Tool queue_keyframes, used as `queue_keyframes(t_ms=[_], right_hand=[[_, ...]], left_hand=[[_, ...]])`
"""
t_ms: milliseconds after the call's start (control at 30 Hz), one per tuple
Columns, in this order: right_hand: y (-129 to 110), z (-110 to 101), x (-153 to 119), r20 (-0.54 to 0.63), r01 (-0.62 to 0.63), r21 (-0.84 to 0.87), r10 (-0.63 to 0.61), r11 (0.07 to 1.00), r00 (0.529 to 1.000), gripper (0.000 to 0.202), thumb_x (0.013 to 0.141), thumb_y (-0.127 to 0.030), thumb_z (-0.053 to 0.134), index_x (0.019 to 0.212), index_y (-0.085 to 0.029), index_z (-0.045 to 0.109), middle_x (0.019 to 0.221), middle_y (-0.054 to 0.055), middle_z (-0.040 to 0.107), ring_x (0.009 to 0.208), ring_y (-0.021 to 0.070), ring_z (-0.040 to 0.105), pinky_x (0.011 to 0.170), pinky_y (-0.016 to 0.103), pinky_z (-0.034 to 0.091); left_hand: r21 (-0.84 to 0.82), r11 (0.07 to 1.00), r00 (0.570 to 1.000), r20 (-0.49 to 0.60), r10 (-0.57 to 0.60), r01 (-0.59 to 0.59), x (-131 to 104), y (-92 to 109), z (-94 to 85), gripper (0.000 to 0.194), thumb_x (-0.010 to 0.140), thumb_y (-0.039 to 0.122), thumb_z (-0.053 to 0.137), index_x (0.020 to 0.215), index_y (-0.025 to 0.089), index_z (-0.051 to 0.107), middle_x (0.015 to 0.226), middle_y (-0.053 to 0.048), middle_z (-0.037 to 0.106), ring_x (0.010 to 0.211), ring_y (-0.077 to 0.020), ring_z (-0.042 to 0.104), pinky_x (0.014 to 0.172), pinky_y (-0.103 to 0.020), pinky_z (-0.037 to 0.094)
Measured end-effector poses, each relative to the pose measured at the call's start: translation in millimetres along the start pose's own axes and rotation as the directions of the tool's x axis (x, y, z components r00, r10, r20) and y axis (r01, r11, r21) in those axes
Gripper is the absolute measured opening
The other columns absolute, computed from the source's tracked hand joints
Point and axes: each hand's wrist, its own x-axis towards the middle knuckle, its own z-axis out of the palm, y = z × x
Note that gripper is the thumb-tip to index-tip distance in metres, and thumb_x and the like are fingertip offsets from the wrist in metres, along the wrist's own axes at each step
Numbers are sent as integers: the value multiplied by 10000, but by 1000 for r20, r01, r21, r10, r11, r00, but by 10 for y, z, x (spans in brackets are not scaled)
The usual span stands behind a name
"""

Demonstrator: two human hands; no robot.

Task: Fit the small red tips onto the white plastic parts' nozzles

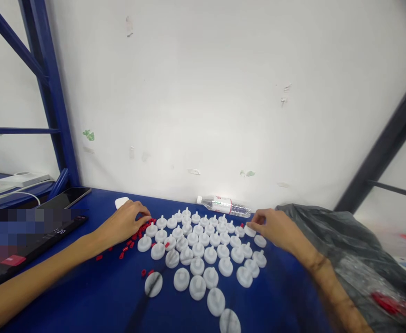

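Note:
Many white round caps with pointed nozzles [198, 249] spread over the blue table [95, 291], most standing nozzle up. To their left lies a loose heap of small red tip caps [133, 237]. My left hand [128, 219] reaches to the top of this heap, its fingers curled and tips close together; whatever is between them is too small to make out. At the right edge of the white group, my right hand [274, 227] pinches a white nozzle cap [249, 231] by its side. Another white cap [260, 241] lies just below those fingers.
A clear plastic bottle [223, 206] lies against the wall behind the caps. At left are a black device with a screen [29, 249], a phone [64, 198] and a white case [121, 202]. A dark plastic bag [324, 236] bulges at right beside my forearm.

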Motion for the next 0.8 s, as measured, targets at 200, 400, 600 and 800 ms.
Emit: queue_keyframes(t_ms=[200,400,600,800], right_hand=[[-85,119,30,-138,159,123,-142,980,980,180,923,-397,478,872,-233,533,678,-6,656,579,167,592,570,274,374],[-295,215,-28,-205,328,60,-310,943,928,158,938,-383,517,942,-236,575,811,19,655,777,208,623,682,317,435],[-608,342,-178,-259,544,44,-517,838,816,209,976,-440,526,1063,-253,566,965,40,651,939,230,613,802,361,482],[-1033,450,-350,-320,700,-7,-665,714,675,402,862,-548,651,1029,-208,515,849,9,667,807,205,623,811,367,486]], left_hand=[[-16,999,999,21,37,-37,-7,8,31,274,955,286,528,892,142,752,942,-87,717,911,-250,580,859,-353,432],[-22,999,1000,-14,28,-28,-14,54,8,264,966,272,495,924,132,715,925,-92,711,909,-258,588,849,-373,439],[-149,988,989,-150,22,-44,-63,278,-85,261,971,364,500,976,170,674,947,-55,710,908,-231,629,845,-354,463],[-337,919,965,-226,133,-206,-328,723,-80,170,945,358,556,947,241,679,871,5,692,787,-162,639,736,-271,493]])
